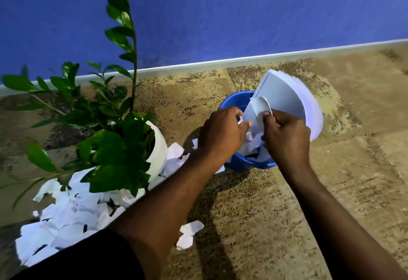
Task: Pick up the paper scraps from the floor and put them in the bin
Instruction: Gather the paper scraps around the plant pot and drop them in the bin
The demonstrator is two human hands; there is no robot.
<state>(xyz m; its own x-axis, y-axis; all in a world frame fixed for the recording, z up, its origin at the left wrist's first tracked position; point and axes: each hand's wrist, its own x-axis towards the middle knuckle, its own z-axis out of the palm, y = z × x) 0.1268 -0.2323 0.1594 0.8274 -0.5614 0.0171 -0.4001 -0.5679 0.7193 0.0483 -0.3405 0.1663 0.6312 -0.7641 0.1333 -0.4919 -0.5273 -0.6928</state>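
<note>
Left hand [221,133]: curled over the near-left rim of the round blue plastic bin [234,103], fingers closed on small white paper pieces.
Right hand [287,138]: fingers pinched together on a curled white paper scrap [259,107] above the bin's opening.
Bin: set on the speckled tan floor [276,202] near the white skirting edge; a tall stack of white sheets [293,101] leans out of its far-right side.
Scraps on floor [66,213]: heaped at the near-left, around the white plant pot [157,147].
Open room: bare floor lies to the right of the bin.

Blue wall [220,10], white skirting board [242,60], speckled tan floor [287,202], potted green plant [114,138] at left
</note>
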